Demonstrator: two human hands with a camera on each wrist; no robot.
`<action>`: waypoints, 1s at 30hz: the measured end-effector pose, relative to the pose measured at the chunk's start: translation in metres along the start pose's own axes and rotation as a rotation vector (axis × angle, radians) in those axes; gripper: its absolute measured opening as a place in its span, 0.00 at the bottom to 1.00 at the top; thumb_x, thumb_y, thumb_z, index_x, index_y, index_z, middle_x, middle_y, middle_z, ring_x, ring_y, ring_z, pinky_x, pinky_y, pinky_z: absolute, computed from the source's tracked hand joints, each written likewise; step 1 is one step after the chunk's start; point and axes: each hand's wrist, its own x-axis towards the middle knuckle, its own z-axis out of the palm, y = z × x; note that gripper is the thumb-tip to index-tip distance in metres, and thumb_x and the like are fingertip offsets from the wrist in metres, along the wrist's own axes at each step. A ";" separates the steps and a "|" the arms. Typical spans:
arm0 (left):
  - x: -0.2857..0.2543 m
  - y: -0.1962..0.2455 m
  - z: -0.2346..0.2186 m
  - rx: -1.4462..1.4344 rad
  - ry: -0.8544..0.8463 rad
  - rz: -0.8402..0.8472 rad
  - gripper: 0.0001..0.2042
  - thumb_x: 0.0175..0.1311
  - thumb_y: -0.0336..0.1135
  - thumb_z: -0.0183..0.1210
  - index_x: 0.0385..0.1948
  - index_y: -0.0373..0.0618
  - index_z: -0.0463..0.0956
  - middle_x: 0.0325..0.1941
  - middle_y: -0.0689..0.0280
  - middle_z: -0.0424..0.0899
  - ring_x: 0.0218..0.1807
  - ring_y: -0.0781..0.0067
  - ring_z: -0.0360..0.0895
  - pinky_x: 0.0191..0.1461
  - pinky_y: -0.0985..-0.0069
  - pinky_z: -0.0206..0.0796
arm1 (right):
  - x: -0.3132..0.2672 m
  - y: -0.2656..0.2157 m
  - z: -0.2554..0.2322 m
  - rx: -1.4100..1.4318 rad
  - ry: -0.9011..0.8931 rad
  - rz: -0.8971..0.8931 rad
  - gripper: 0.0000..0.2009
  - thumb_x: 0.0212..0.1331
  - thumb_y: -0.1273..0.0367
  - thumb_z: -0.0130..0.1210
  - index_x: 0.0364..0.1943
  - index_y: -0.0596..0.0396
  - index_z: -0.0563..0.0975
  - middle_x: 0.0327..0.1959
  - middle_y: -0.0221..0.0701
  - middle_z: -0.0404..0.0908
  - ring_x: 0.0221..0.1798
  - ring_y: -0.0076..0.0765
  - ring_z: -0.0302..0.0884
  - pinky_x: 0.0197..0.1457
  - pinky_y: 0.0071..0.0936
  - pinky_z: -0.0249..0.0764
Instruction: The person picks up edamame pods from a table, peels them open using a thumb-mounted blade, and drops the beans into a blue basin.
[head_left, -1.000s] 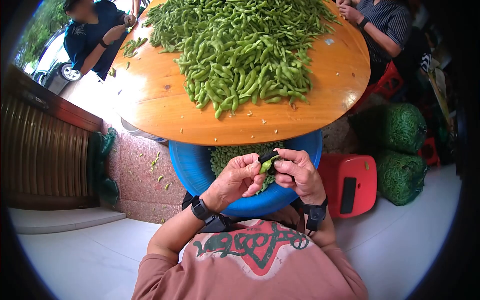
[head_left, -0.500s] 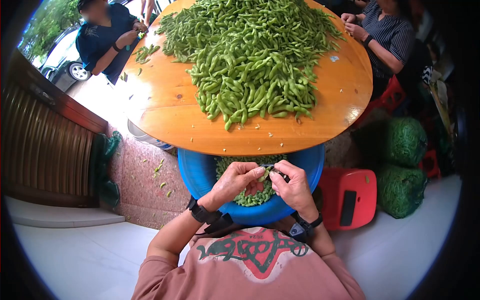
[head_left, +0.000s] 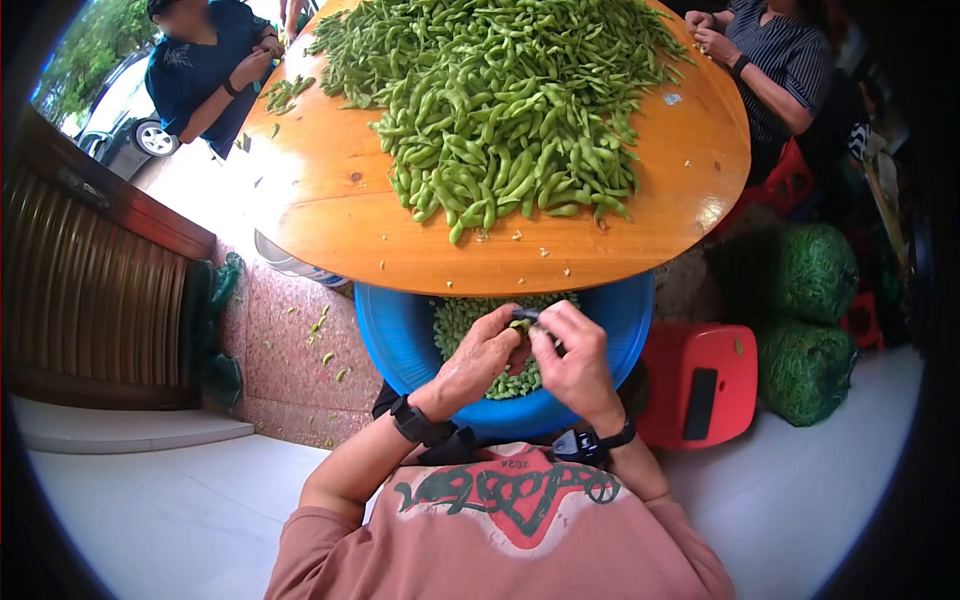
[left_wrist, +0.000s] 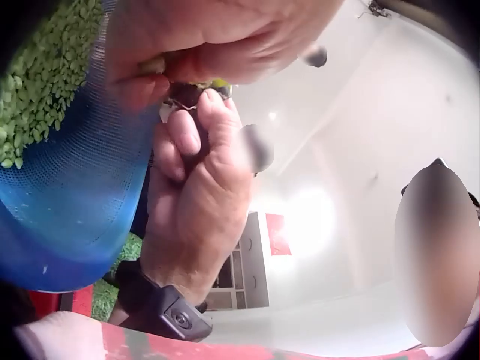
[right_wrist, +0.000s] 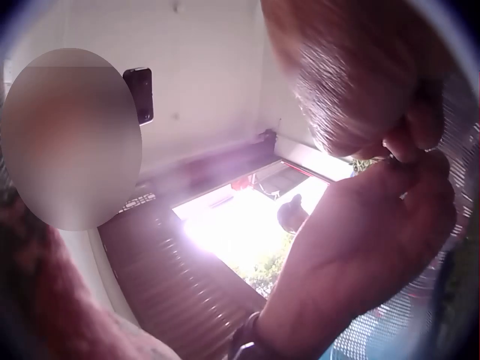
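Note:
My left hand [head_left: 482,362] pinches a green bean pod [head_left: 519,326] over the blue basin [head_left: 385,335]. Bent fingers and thumb of my right hand [head_left: 574,368] grip the same pod from the other side. A small dark band-like piece [head_left: 525,313] sits at the fingertips of both hands; what it is I cannot tell. In the left wrist view, the right fingertips pinch at this dark piece [left_wrist: 187,95], just below the left hand [left_wrist: 232,41]. Shelled green beans [head_left: 460,325] lie in the basin under the hands. The right wrist view shows the hands meeting, with the pod mostly hidden.
A big heap of bean pods [head_left: 510,130] covers much of the wooden table [head_left: 340,235]. A red stool [head_left: 735,385] and full green net sacks [head_left: 805,370] stand at right. Two people [head_left: 205,75] sit across the table. Stray pods litter the floor [head_left: 290,375] at left.
The hands stay together over the basin, working at the pod. My right hand has turned, its back now facing up, and its fingers have come over the left fingertips. The head view has shifted slightly.

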 end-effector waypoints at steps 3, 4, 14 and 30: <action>0.009 -0.014 -0.017 0.315 -0.174 0.163 0.10 0.65 0.26 0.49 0.44 0.36 0.76 0.33 0.67 0.79 0.34 0.77 0.75 0.44 0.76 0.70 | 0.000 0.002 -0.023 0.344 0.015 0.421 0.03 0.62 0.77 0.53 0.36 0.64 0.77 0.28 0.27 0.75 0.26 0.19 0.71 0.26 0.20 0.66; 0.004 -0.003 -0.015 0.316 -0.174 0.161 0.10 0.65 0.26 0.49 0.44 0.36 0.76 0.33 0.67 0.79 0.34 0.77 0.75 0.44 0.76 0.70 | -0.002 0.001 -0.037 0.383 0.046 0.506 0.04 0.63 0.76 0.52 0.34 0.64 0.77 0.27 0.23 0.72 0.24 0.14 0.69 0.24 0.18 0.65; 0.024 0.085 -0.039 1.320 0.635 0.743 0.07 0.61 0.28 0.62 0.38 0.39 0.79 0.34 0.57 0.81 0.34 0.57 0.81 0.40 0.68 0.73 | -0.037 0.016 -0.151 -0.636 0.070 0.470 0.07 0.58 0.78 0.53 0.40 0.64 0.75 0.34 0.49 0.78 0.35 0.59 0.77 0.37 0.43 0.72; -0.010 0.056 -0.013 0.211 -0.038 0.141 0.11 0.74 0.34 0.54 0.50 0.40 0.78 0.32 0.71 0.80 0.27 0.86 0.76 0.26 0.87 0.63 | 0.018 -0.026 -0.041 0.518 -0.037 0.581 0.11 0.66 0.74 0.52 0.48 0.63 0.80 0.27 0.22 0.74 0.26 0.13 0.69 0.27 0.16 0.66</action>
